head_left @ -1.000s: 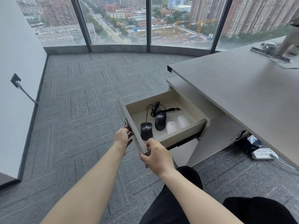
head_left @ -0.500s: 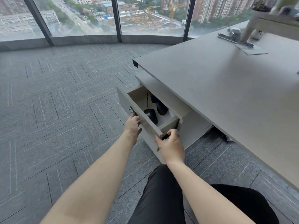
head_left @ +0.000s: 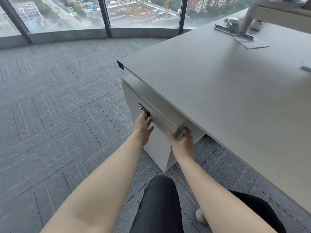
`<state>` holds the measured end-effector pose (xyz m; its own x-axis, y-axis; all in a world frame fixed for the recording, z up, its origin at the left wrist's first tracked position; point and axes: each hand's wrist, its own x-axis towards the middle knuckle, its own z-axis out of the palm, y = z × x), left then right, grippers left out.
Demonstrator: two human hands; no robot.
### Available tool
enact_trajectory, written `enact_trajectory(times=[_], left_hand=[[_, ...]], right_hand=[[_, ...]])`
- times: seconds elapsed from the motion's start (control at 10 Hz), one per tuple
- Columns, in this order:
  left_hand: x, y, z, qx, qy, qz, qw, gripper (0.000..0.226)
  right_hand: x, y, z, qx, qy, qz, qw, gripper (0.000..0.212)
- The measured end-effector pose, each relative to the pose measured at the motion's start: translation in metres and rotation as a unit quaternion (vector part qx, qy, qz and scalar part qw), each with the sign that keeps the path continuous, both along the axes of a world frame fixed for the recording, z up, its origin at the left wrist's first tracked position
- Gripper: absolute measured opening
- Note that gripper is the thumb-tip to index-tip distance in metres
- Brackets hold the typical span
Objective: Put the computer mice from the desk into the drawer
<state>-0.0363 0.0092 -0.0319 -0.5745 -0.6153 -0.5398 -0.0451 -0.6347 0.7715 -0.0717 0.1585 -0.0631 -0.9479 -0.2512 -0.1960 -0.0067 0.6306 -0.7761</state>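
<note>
The pale grey drawer [head_left: 161, 121] of the cabinet under the desk [head_left: 227, 84] sits nearly flush with the cabinet front; its inside and the computer mice are hidden. My left hand [head_left: 143, 126] presses flat against the drawer front just below the black lock [head_left: 143, 109], fingers apart. My right hand [head_left: 182, 140] grips the drawer front's right corner, thumb on the face and fingers wrapped round its end.
Grey carpet tiles cover the floor to the left, up to tall windows [head_left: 143, 12]. A monitor stand foot [head_left: 235, 31] and papers [head_left: 252, 42] lie at the desk's far right. My knees in dark trousers [head_left: 159, 204] are right below the cabinet.
The drawer, wide open with several mice showing a second ago, has slid in almost fully under both hands. The mice are now out of sight. My view has swung right.
</note>
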Motion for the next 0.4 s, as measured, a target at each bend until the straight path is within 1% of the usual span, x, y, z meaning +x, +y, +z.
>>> enact_trajectory(times=[0.2,0.3,0.4], left_hand=[[-0.007,0.006,0.002,-0.014,0.005,-0.028,0.999,0.031],[-0.006,0.002,0.010,-0.024,-0.002,-0.037,0.999,0.032],[0.005,0.008,0.009,-0.049,-0.023,-0.064,0.996,0.024]], right_hand=[[-0.009,0.000,0.000,0.022,0.005,0.032,0.999,0.077],[-0.010,0.000,0.004,0.036,-0.004,0.030,0.999,0.077],[-0.010,0.005,0.014,0.105,-0.047,0.093,0.989,0.050]])
